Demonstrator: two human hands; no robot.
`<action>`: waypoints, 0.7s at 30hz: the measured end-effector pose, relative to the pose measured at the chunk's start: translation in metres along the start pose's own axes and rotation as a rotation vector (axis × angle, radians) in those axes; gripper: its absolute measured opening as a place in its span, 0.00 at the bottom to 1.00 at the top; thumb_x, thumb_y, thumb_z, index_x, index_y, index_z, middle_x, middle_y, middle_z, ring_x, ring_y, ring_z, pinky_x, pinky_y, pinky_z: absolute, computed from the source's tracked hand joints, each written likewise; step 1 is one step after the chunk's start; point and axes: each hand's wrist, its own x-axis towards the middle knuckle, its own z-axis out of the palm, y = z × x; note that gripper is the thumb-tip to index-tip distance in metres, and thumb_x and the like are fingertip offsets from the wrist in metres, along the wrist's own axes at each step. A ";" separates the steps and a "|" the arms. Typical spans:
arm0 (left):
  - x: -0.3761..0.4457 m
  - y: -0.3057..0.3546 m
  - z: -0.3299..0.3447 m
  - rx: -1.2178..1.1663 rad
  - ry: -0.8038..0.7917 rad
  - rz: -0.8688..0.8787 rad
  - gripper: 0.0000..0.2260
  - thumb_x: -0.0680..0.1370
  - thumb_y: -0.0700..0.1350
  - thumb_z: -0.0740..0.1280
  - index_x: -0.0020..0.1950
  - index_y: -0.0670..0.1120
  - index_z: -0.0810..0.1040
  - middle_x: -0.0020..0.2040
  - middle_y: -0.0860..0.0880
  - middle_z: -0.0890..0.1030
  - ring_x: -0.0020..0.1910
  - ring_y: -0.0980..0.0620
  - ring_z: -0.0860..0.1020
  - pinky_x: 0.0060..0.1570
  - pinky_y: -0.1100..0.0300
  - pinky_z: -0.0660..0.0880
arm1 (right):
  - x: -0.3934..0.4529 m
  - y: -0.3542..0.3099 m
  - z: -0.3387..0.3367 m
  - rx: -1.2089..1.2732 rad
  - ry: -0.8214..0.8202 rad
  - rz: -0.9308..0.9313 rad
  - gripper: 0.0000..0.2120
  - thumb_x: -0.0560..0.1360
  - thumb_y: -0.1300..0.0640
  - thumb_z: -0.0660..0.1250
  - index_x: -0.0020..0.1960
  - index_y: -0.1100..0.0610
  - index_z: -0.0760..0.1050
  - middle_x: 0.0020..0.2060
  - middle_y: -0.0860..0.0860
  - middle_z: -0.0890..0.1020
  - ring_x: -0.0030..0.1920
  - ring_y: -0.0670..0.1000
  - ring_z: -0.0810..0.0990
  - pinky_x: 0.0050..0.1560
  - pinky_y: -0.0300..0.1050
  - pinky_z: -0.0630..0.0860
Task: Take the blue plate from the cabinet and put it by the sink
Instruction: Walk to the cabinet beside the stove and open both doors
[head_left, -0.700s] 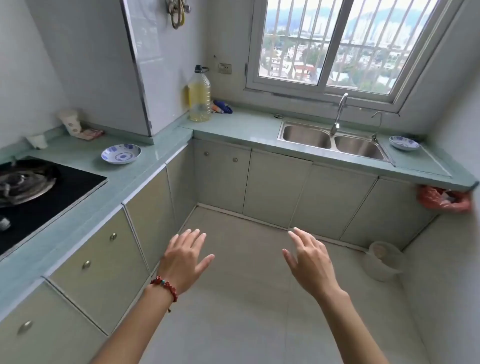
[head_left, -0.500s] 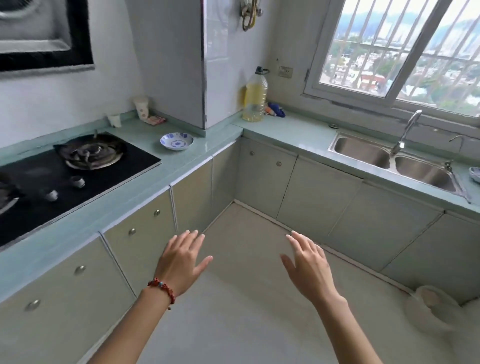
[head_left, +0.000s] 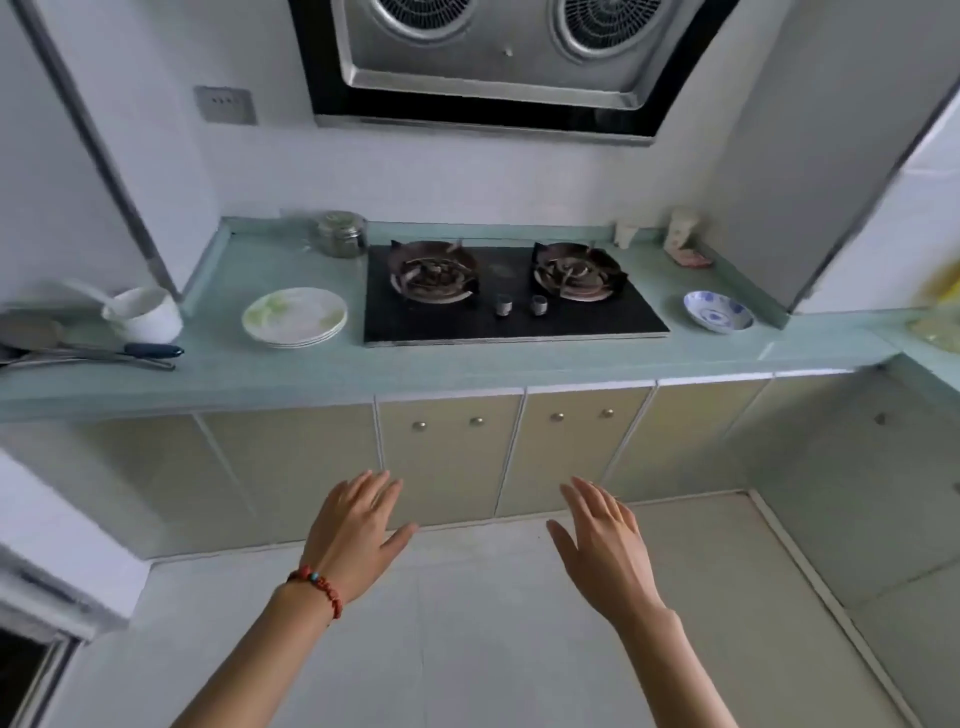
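Note:
A blue-and-white patterned dish (head_left: 718, 310) rests on the green counter to the right of the black gas hob (head_left: 511, 293). Below the counter run beige cabinet doors (head_left: 449, 457) with round metal knobs, all closed. My left hand (head_left: 358, 530), with a red bead bracelet at the wrist, hovers open in front of the doors. My right hand (head_left: 605, 545) is open beside it, fingers spread. Both hands hold nothing. The sink is out of view.
A stack of white plates (head_left: 294, 317), a white bowl (head_left: 143, 314), utensils (head_left: 104, 353) and a glass jar (head_left: 340, 234) sit on the counter left of the hob. An extractor hood (head_left: 493, 57) hangs above. The counter turns a corner at the right (head_left: 924, 358).
The view has swung left from the sink and window to the hob and the cabinets beneath it. Both hands stay open and raised in front of me.

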 end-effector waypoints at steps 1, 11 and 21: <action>-0.009 -0.017 -0.002 -0.014 0.014 -0.053 0.30 0.75 0.61 0.49 0.57 0.39 0.77 0.58 0.39 0.80 0.58 0.40 0.77 0.57 0.44 0.74 | 0.008 -0.017 0.006 0.010 -0.011 -0.040 0.23 0.77 0.47 0.56 0.70 0.54 0.61 0.72 0.52 0.64 0.71 0.52 0.61 0.70 0.47 0.57; -0.075 -0.192 -0.023 0.001 0.067 -0.336 0.42 0.72 0.67 0.34 0.60 0.41 0.75 0.61 0.40 0.78 0.61 0.41 0.75 0.61 0.45 0.72 | 0.070 -0.202 0.078 0.042 -0.115 -0.330 0.23 0.77 0.47 0.56 0.70 0.54 0.61 0.72 0.51 0.63 0.71 0.51 0.61 0.69 0.45 0.57; -0.085 -0.335 -0.029 -0.012 -0.011 -0.445 0.41 0.72 0.67 0.34 0.64 0.42 0.72 0.65 0.42 0.75 0.66 0.43 0.71 0.66 0.46 0.66 | 0.121 -0.339 0.138 0.066 -0.143 -0.402 0.22 0.78 0.48 0.55 0.69 0.55 0.61 0.71 0.52 0.64 0.71 0.51 0.61 0.69 0.45 0.57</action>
